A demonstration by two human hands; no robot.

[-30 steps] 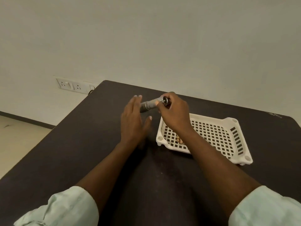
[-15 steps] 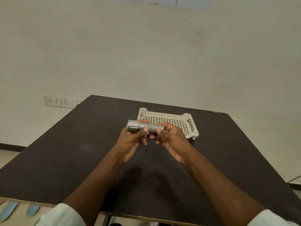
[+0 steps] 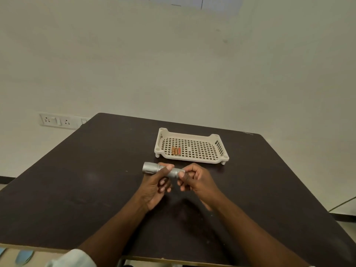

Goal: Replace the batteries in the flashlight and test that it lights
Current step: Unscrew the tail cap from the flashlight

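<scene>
A silver flashlight [image 3: 151, 168] is held level above the dark table [image 3: 77, 180], its head pointing left. My left hand [image 3: 156, 186] grips its body from below, thumb across the top. My right hand [image 3: 196, 180] pinches the flashlight's tail end with fingertips. Behind them stands a white perforated tray [image 3: 204, 158], and three small batteries [image 3: 176, 150] lie side by side in its left part.
A wall socket plate [image 3: 57, 121] is on the wall at the table's far left corner. A dark cable [image 3: 342, 205] runs along the floor at right. The table's near edge lies just below my forearms.
Both hands have drawn the flashlight back from over the tray toward me. My left hand, open a second ago, now grips the body. The view has pulled back.
</scene>
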